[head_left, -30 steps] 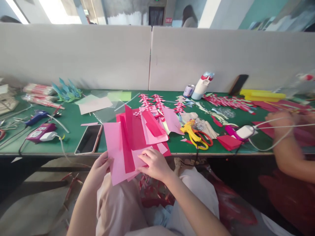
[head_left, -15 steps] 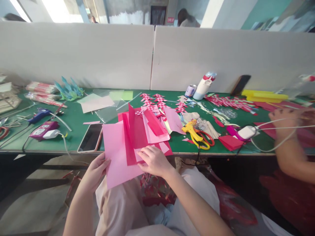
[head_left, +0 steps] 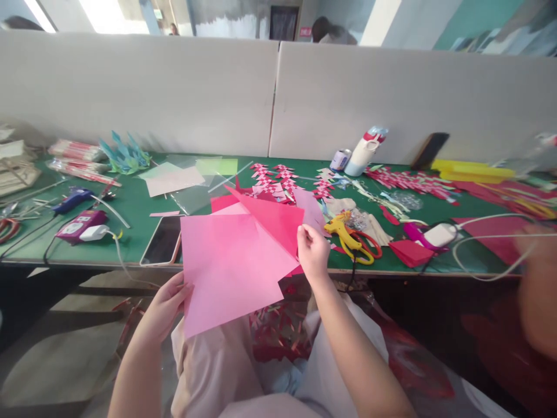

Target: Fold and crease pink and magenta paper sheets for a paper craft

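In the head view, the left hand (head_left: 167, 302) is clamping its fingers on the left edge of one large pink sheet (head_left: 230, 264), which is extending over the lap at the counter (head_left: 130, 200). The right hand (head_left: 314, 252) is pinching its fingers together on the right edge of one red sheet (head_left: 278, 217). One phone (head_left: 161, 241), one can (head_left: 340, 159) and one bottle (head_left: 364, 154) are occupying the green surface. Two pale panels (head_left: 130, 87) are standing behind it, and one dark doorway (head_left: 284, 23) is showing beyond.
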The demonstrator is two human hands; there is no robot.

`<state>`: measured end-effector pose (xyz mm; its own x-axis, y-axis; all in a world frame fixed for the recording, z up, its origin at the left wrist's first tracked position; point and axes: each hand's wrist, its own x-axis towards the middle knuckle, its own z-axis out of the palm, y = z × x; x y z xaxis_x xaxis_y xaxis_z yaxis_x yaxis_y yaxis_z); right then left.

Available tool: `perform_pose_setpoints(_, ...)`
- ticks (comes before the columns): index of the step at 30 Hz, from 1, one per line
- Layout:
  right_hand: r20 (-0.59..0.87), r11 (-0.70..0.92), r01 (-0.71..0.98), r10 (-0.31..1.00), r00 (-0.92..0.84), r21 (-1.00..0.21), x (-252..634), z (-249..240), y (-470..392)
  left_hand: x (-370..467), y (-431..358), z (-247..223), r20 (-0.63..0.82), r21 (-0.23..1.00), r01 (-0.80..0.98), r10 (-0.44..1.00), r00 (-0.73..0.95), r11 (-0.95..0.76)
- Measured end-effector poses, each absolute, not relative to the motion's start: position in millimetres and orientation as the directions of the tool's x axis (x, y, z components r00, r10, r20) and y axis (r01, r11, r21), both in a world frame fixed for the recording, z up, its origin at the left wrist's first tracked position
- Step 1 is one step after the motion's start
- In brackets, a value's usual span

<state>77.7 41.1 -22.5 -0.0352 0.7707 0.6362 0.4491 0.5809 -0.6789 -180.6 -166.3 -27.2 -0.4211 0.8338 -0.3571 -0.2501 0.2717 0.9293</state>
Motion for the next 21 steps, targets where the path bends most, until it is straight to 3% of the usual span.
perform_pose_setpoints(5,0.513,0.457,0.333,0.852,0.101,-0.825,87.0,-28.5,50.9,-180.9,-167.6,-27.5,-0.353,0.929,-0.270,0.823,-0.444,0.253)
perform_pose_setpoints(16,0.490,0.433,0.318,0.862,0.128,-0.844,87.7,-26.3,47.7,-182.3,-168.7,-26.6,-0.383,0.908,-0.342,0.815,-0.435,0.244)
perform_pose_setpoints(21,0.528,0.484,0.325,0.848,0.055,-0.812,85.2,-21.6,40.1,-181.5,-168.3,-24.7,-0.406,0.889,-0.392,0.804,-0.435,0.237)
